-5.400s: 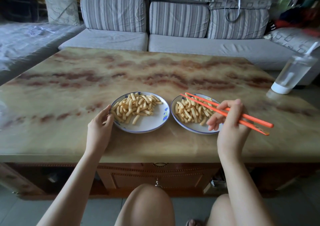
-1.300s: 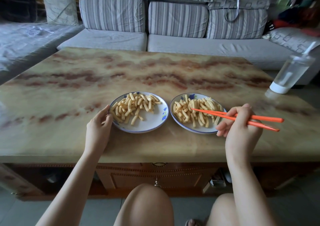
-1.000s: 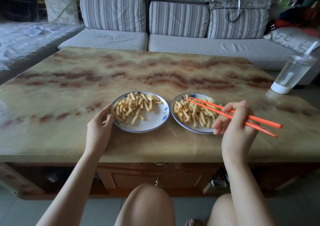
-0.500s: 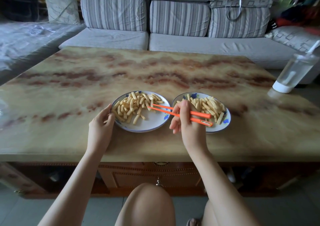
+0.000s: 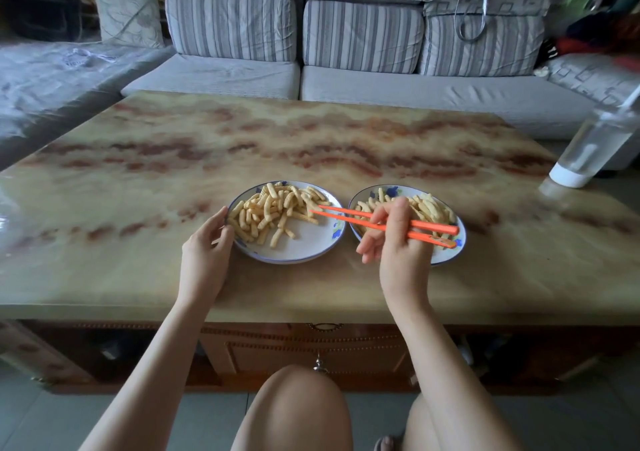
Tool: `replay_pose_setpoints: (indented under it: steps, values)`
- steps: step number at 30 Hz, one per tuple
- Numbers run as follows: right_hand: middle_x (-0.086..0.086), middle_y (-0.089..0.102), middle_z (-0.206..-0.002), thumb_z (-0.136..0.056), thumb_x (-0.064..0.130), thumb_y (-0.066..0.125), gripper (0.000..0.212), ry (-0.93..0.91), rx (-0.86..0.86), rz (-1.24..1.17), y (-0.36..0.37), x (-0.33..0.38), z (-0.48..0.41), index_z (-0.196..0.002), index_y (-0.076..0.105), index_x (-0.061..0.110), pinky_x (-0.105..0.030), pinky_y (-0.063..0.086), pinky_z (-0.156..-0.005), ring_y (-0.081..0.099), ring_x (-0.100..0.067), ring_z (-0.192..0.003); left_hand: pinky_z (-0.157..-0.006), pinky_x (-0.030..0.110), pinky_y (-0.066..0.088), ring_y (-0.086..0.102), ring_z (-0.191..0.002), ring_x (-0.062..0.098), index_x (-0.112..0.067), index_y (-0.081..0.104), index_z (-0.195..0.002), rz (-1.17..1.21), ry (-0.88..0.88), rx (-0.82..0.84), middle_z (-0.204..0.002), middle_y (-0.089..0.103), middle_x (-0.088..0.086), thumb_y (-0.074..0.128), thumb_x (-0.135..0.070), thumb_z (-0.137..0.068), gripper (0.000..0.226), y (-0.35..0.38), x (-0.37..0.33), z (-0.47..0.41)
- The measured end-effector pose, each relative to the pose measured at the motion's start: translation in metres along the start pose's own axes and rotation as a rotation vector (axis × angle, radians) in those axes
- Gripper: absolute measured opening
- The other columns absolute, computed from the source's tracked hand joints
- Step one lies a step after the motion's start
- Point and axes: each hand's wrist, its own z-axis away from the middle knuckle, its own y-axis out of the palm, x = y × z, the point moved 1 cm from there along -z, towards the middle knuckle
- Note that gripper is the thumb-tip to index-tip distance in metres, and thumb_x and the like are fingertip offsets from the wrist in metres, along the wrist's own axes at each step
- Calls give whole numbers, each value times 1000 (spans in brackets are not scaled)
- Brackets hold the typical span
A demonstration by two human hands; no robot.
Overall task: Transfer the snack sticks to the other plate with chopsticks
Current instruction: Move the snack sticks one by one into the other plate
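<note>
Head view: a beige and brown marble-patterned stone-topped table (image 5: pixel 311 146) is shown, on which two round white ceramic plates with blue rims and floral marks are set side by side, nearly touching. On the left plate (image 5: pixel 298 251), a loose heap of pale yellow ridged snack sticks (image 5: pixel 270 210) is spread over the far and left parts, and the near part is bare. On the right plate (image 5: pixel 459 224), a second heap (image 5: pixel 427 208) of the same kind is carried, partly hidden by the right hand (image 5: pixel 398 246). A pair of orange plastic chopsticks (image 5: pixel 349 217) is gripped by that hand's curled fingers and thumb and is held across the gap between the plates. The tips are slightly parted at the right edge of the left heap, and whether a stick is pinched cannot be told. The left hand (image 5: pixel 206 255) is rested on the table, with loosely curved fingertips touching the left plate's left rim. A clear bottle with a white base (image 5: pixel 588 153) is stood at the table's far right edge. A grey striped fabric sofa (image 5: pixel 363 35) is seen behind.
</note>
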Motion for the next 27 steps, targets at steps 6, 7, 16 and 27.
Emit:
replay_pose_setpoints:
  steps: [6, 7, 16, 27]
  values:
    - [-4, 48, -43, -105, 27, 29, 42, -16, -245, -37, -30, 5, -9, -69, 46, 15, -21, 38, -39, 47, -17, -37, -78, 1, 32, 49, -104, -4, -17, 56, -132, -2, 0, 3, -126, 61, -2, 51, -15, -93, 39, 0, 0, -1]
    - [-4, 48, -43, -105, 26, 29, 41, -18, -281, -36, -34, 6, -10, -70, 46, 14, -21, 37, -39, 46, -16, -36, -81, 6, 32, 49, -103, -3, -17, 56, -132, -1, -2, 2, -125, 61, -2, 51, -15, -93, 39, 0, 0, 0]
    - [-15, 52, -48, -105, 26, 33, 40, -24, -339, 46, -50, 4, -14, -72, 49, 9, -22, 39, -40, 47, -20, -37, -88, 12, 33, 48, -106, -3, -16, 56, -132, 15, 1, 5, -128, 60, -1, 50, -15, -94, 39, 0, -3, 2]
    - [-9, 52, -45, -105, 26, 30, 41, -13, -116, -37, -29, 5, -9, -72, 50, 13, -20, 39, -41, 48, -18, -37, -78, 0, 31, 48, -104, -4, -17, 56, -133, 7, 0, 1, -127, 60, -1, 51, -16, -94, 39, 0, -2, 1]
